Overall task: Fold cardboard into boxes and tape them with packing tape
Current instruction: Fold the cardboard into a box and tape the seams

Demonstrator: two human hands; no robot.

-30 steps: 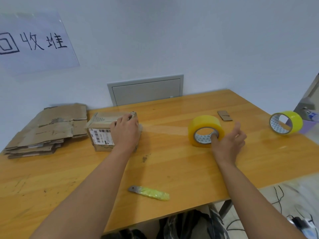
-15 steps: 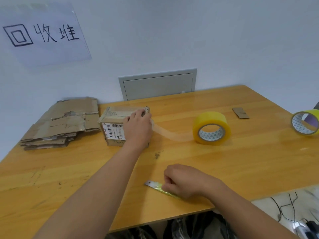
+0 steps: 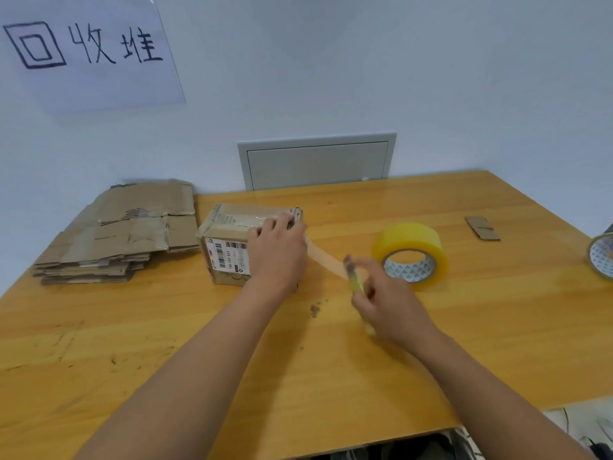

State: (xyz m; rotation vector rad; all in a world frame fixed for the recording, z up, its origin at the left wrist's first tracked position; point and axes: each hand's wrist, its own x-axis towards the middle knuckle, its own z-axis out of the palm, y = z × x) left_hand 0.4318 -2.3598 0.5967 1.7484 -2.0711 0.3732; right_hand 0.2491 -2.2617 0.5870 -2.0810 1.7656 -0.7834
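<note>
Two hands (image 3: 277, 252) (image 3: 386, 305) beside tape strip (image 3: 326, 258)

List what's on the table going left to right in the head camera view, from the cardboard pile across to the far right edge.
Flattened cardboard stack → small box → left hand pressing the box → strip of tape → yellow knife held by the right hand → yellow tape roll → cardboard scrap → second tape roll.

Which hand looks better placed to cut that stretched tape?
The right hand: it already holds the yellow cutter beside the tape strip, while the left hand rests on the box.
</note>
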